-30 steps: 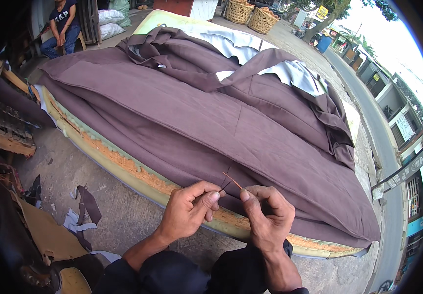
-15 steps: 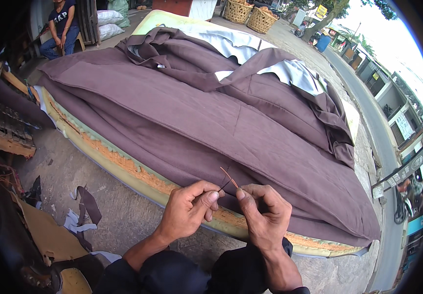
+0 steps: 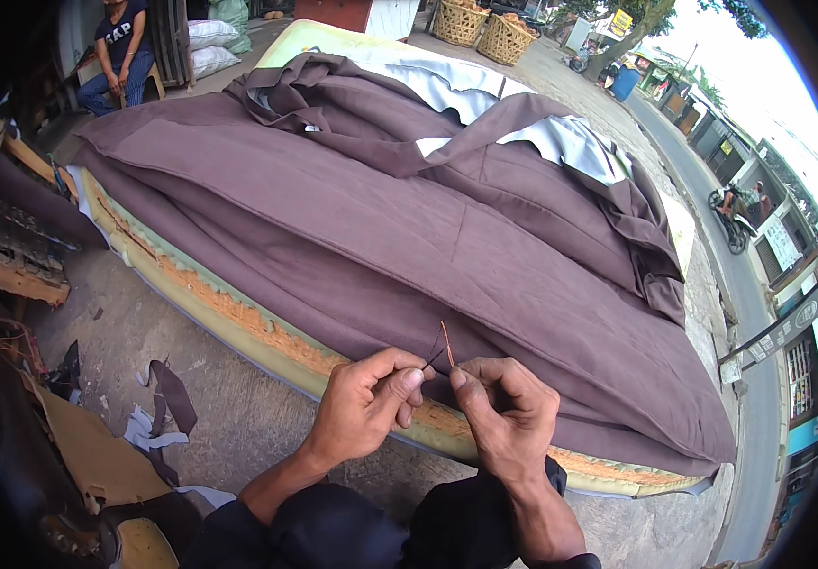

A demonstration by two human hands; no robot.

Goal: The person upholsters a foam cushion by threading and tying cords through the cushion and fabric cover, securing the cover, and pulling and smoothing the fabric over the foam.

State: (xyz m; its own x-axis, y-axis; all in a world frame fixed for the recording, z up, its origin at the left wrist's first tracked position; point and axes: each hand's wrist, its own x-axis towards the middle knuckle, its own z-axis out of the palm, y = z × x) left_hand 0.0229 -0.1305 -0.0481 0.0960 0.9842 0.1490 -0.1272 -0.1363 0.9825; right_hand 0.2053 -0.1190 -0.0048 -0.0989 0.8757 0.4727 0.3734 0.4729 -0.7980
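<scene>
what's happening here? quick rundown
A person is working with both bare hands at the near edge of a foam mattress draped in brown fabric. The left hand pinches a dark thread between thumb and fingers; the right hand holds what looks like a thin needle, its tip pointing up, right beside the thread end. The two are close together just above the fabric. Fabric scraps lie on the ground to the left, and another person sits in the background.
</scene>
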